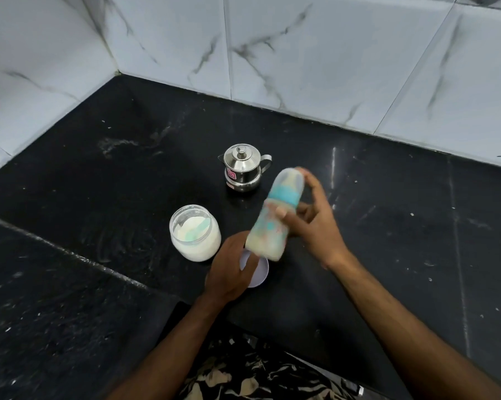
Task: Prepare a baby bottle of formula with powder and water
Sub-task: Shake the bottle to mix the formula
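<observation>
Over a black stone counter (99, 197), the right hand (315, 223) grips a blurry clear baby bottle with a teal ring (275, 215), thumb and fingers wrapped around its middle. The bottle leans, cap end up and away. The left hand (232, 269) rests flat, fingers straight, on a pale round lid (259, 275).

One bottle (275, 215), gripped between right thumb and fingers. One open powder jar (195, 232) with one scoop (198, 228) inside, just left of the left fingers. One lid (258, 269) under them. One steel pot (243, 168) beyond the fingertips.
</observation>
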